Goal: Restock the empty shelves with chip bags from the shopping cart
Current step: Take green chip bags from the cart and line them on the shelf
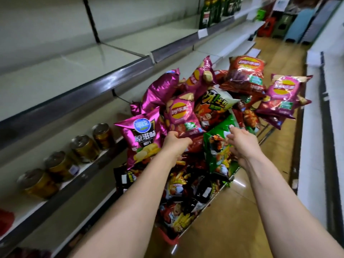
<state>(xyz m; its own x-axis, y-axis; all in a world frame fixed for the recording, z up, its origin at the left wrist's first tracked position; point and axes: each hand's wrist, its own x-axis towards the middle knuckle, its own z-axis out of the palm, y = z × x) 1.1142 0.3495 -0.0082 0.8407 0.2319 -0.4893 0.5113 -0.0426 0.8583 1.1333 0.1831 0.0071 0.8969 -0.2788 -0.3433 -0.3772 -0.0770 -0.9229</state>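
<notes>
Pink foil is creasing under the left hand (175, 144), whose fingers are curling round the near bottom edge of a pink chip bag (183, 116) lying on top of the heap in the shopping cart (216, 194). The right hand (242, 144) is reaching over the cart's right side with fingers loosely spread and holding nothing. Its tips are coming to the upper corner of a green chip bag (216, 146), though blur is hiding whether they are touching it.

Judging from this, the picking-up step is under way: one bag is being gripped and is not yet clear of the pile, and the right hand looks to be going for a second.

The pink chip bag is lying face up toward the camera. Its long axis is running along the cart's length, bottom seal nearest the person and top seal pointing away down the aisle, leaning a little toward the cart's left.

The empty shelf (74, 71) is waiting to the left of the cart and higher than the heap; the tins (83, 148) are sitting on a lower board, just beside the cart's left edge. The next move is probably calling for a lift straight up out of the neighbouring bags, a swing left across the cart's rim, and a turn so the bag is standing upright, face to the aisle.
</notes>
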